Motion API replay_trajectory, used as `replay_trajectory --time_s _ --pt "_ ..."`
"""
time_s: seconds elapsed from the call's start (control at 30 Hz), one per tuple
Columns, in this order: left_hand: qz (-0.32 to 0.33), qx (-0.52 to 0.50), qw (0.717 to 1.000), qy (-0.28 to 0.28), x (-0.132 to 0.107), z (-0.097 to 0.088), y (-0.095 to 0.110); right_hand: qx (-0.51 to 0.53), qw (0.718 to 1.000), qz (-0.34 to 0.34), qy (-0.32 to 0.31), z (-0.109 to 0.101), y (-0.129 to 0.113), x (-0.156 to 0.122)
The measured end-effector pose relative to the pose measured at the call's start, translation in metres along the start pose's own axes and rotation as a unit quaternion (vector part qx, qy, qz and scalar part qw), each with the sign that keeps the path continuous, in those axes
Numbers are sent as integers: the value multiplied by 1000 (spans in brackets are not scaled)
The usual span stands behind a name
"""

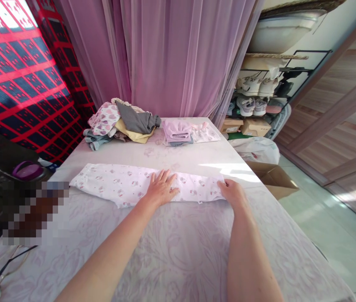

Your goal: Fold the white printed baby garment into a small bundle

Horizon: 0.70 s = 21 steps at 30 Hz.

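Note:
Pale pink printed pants (127, 184), folded lengthwise, lie flat across the table (178, 251). My left hand (162, 188) rests on the middle of them, palm down with fingers spread. At their right end, my right hand (232, 192) pinches the edge between thumb and fingers. Some of its fingertips are hidden by the hand itself. A small white tag (200, 202) sticks out along the near edge of the cloth.
Crumpled clothes (124, 121) are heaped at the far left of the table. Folded clothes (178, 132) lie at the far middle, beside a light printed garment (205, 132). Right of the table stand an open cardboard box (270, 178) and a shoe rack (260, 94). Black cables (6, 266) lie at the near left.

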<state>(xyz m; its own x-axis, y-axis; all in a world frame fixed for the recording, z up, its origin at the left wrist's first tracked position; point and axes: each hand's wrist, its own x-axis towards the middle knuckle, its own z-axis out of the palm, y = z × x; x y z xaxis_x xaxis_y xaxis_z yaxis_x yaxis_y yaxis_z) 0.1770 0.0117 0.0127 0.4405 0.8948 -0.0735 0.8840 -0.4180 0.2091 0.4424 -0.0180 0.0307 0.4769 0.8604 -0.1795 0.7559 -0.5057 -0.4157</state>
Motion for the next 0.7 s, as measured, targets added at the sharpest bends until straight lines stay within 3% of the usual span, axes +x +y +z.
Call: replay_trajectory --time_s 0.2,0.37,0.5,0.63,0.7 --pt "30 -29 997 61 3 17 28 -6 999 -23 28 6 4 3" --pt "39 -31 999 20 7 12 25 -7 998 -21 54 4 2 0" --pt "54 -14 997 49 -14 2 0 -9 999 -15 42 5 1 1" --pt "59 -11 987 147 -59 -15 -49 4 999 4 33 7 2 1" --pt "52 -24 978 199 -84 -24 -77 19 998 14 66 6 0 -1"
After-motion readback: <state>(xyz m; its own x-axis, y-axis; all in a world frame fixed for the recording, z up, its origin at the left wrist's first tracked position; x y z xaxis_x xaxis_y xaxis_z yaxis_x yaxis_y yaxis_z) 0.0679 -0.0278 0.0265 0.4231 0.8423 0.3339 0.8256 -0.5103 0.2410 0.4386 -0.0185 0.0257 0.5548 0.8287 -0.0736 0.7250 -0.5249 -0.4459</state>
